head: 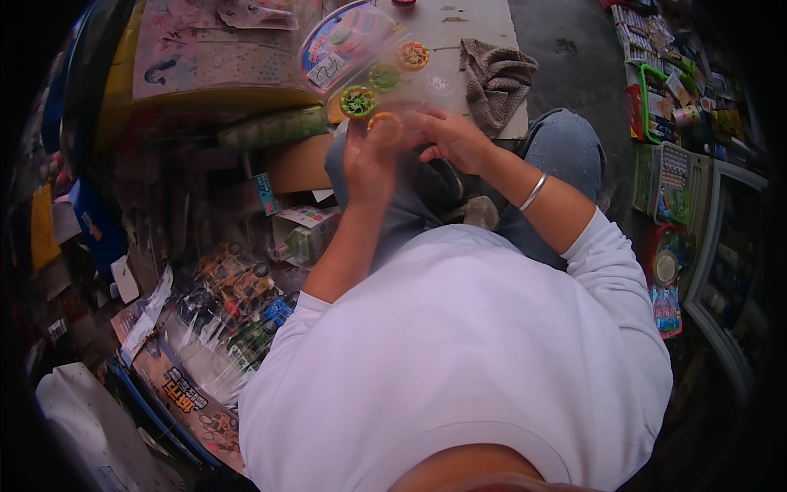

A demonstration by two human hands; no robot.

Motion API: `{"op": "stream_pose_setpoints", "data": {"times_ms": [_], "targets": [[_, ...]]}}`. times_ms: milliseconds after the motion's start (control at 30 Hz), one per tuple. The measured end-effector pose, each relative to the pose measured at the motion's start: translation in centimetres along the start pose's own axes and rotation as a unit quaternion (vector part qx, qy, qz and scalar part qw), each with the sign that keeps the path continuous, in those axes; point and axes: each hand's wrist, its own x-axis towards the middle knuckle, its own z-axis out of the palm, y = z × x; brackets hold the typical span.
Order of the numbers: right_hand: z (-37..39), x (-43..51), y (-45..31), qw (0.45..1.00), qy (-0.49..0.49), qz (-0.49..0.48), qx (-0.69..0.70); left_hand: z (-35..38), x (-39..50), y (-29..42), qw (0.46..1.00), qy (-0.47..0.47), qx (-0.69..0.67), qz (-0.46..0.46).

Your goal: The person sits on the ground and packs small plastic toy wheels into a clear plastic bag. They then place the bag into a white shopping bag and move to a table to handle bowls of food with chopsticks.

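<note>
A clear plastic package (335, 49) with a printed card top lies over the table edge, with several round plastic wheel-like toys in or on it. One is green and black (357, 101), one orange (413, 56), one dull green (385, 77). My left hand (371, 160) grips the near end of the package, its thumb against an orange round piece (385, 128). My right hand (452, 136) is at the package's near right edge, fingers bent and partly blurred; whether it grips the plastic, I cannot tell. A silver bangle (533, 192) circles the right wrist.
A crumpled brown cloth (499, 83) hangs over the right side of the white table (492, 21). Pink printed sheets (227, 61) lie at the back left. Packaged toy vehicles (237, 277) and cartons crowd the lower left. Baskets of goods (670, 184) stand along the right.
</note>
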Motion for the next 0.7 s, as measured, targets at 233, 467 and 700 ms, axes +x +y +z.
{"op": "stream_pose_setpoints", "data": {"times_ms": [233, 467, 700], "targets": [[-0.2, 0.0, -0.6, 0.990, 0.009, -0.133, -0.046, -0.9, -0.1, 0.0, 0.999, -0.033, 0.033, -0.024], [-0.3, 0.1, -0.3, 0.983, -0.004, -0.170, -0.062, -1.2, -0.2, 0.4, 0.987, -0.054, 0.147, -0.022], [-0.9, 0.6, 0.4, 0.973, 0.004, -0.207, -0.107, -1.2, -0.5, 0.1, 0.978, -0.024, 0.209, 0.001]]}}
